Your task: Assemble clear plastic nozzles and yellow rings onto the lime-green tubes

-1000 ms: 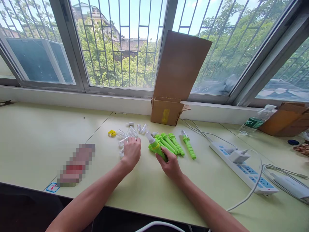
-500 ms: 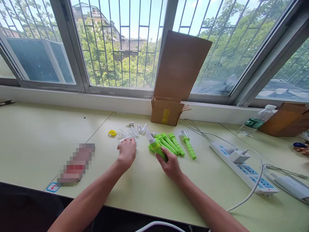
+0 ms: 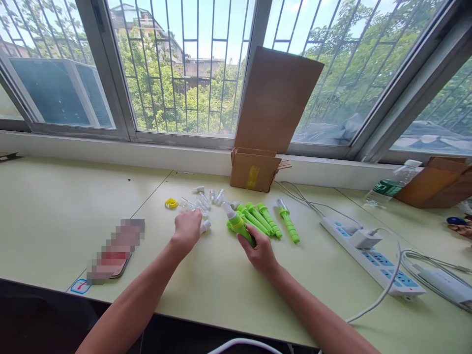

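Note:
My right hand (image 3: pixel 261 247) grips a thick green tube (image 3: pixel 239 226) with a whitish tip, tilted up to the left. Just behind it lie several green ridged tubes (image 3: pixel 260 220), side by side. My left hand (image 3: pixel 187 229) is closed in a fist low over the table; what its fingers hold, if anything, is hidden. A small white-capped piece (image 3: pixel 205 226) shows at that hand's right edge; whether it is held or lying there I cannot tell. Beyond the fist are clear plastic tubes (image 3: pixel 202 201) and a yellow ring-like piece (image 3: pixel 171 203).
A single green tube with a clear tip (image 3: pixel 289 223) lies apart on the right. Behind stands a cardboard box (image 3: pixel 254 171). Further right are a white power strip (image 3: pixel 372 260) with cables and a water bottle (image 3: pixel 391 186). A blurred phone-like object (image 3: pixel 118 250) lies left.
My left hand has moved slightly left and closed more, away from the clear tubes, uncovering the white-capped piece. My right hand and its green tube have stayed in place.

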`<state>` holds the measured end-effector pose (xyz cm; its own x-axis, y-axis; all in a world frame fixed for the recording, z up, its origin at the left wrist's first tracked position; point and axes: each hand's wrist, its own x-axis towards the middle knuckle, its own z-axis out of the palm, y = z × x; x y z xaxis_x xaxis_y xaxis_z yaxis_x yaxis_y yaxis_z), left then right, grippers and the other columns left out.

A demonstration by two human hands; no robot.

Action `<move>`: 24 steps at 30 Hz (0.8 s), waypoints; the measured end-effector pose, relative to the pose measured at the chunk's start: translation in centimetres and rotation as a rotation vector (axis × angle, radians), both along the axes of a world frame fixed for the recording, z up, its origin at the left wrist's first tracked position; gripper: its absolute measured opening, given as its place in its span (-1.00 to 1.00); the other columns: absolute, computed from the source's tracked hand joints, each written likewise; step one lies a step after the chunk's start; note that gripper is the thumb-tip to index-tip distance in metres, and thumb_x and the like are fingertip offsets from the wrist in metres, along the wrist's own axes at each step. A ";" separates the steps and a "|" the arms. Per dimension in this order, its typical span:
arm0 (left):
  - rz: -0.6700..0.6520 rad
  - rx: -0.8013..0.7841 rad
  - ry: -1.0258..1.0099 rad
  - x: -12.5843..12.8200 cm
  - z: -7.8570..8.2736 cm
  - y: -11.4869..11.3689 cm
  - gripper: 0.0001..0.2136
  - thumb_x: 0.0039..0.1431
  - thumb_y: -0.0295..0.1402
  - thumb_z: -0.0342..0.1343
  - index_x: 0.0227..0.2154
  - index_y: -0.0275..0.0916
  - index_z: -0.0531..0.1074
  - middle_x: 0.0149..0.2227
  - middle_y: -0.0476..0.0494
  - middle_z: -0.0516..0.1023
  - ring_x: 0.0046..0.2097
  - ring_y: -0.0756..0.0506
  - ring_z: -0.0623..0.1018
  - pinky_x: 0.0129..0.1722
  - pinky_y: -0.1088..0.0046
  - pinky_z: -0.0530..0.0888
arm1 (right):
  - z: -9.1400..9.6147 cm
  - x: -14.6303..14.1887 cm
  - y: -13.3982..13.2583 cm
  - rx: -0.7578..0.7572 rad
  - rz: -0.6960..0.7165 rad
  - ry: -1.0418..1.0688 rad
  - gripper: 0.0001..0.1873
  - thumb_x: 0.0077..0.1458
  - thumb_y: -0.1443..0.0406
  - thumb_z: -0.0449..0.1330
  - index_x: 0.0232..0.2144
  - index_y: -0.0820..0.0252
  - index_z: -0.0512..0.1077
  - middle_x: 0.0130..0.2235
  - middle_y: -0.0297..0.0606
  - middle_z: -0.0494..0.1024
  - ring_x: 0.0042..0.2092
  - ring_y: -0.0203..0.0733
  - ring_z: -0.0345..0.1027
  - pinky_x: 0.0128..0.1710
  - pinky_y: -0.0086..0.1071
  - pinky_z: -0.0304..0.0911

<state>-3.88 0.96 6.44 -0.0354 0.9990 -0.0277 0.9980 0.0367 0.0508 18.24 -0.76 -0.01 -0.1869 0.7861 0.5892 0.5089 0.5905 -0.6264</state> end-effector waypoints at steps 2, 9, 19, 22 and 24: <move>-0.032 0.088 0.045 0.1 0.0 -0.1 -0.77 0.14 -0.45 0.00 -0.14 -0.33 0.39 -0.22 -0.35 0.52 -0.18 -0.25 0.56 -0.27 0.34 0.44 | -0.1 0.0 0.0 0.007 -0.003 -0.008 -0.75 0.15 0.19 0.15 -0.18 0.22 0.40 -0.36 -0.21 0.52 -0.38 -0.16 0.36 -0.37 -0.33 0.29; -0.172 0.430 -0.005 1.0 0.0 0.1 -0.67 0.30 -0.33 -0.15 0.08 -0.25 0.25 -0.15 -0.26 0.44 -0.21 -0.18 0.53 -0.38 0.42 0.39 | 0.0 0.0 0.0 0.013 0.000 -0.004 -0.74 0.15 0.18 0.13 -0.18 0.22 0.39 -0.35 -0.19 0.52 -0.38 -0.15 0.36 -0.36 -0.32 0.30; -0.234 0.602 -0.143 1.1 -1.0 0.8 -0.57 0.30 -0.25 -0.08 0.19 -0.23 0.13 -0.05 -0.23 0.46 -0.07 -0.17 0.51 -0.24 0.43 0.42 | 0.2 -0.1 -0.1 0.011 -0.001 -0.014 -0.77 0.16 0.16 0.13 -0.23 0.20 0.39 -0.42 -0.25 0.48 -0.43 -0.19 0.30 -0.42 -0.34 0.27; -0.218 0.598 -0.181 1.1 -1.3 1.2 -0.57 0.32 -0.25 -0.13 0.19 -0.26 0.13 -0.01 -0.27 0.44 -0.05 -0.18 0.50 -0.17 0.41 0.43 | 0.0 -0.1 0.1 0.010 0.001 -0.010 -0.75 0.16 0.16 0.13 -0.19 0.21 0.40 -0.38 -0.21 0.52 -0.40 -0.16 0.35 -0.38 -0.32 0.30; -0.208 0.600 -0.215 1.2 -1.4 1.3 -0.57 0.33 -0.25 -0.17 0.21 -0.28 0.11 0.02 -0.31 0.42 -0.04 -0.18 0.49 -0.17 0.40 0.44 | 0.0 -0.1 0.1 0.008 0.000 -0.005 -0.74 0.16 0.17 0.13 -0.17 0.21 0.40 -0.34 -0.19 0.53 -0.37 -0.14 0.37 -0.35 -0.31 0.31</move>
<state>-2.63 2.30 5.01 0.1036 0.8292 0.5493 0.9467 -0.2515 0.2011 18.19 -0.69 -0.04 -0.1898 0.7811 0.5948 0.5124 0.5956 -0.6186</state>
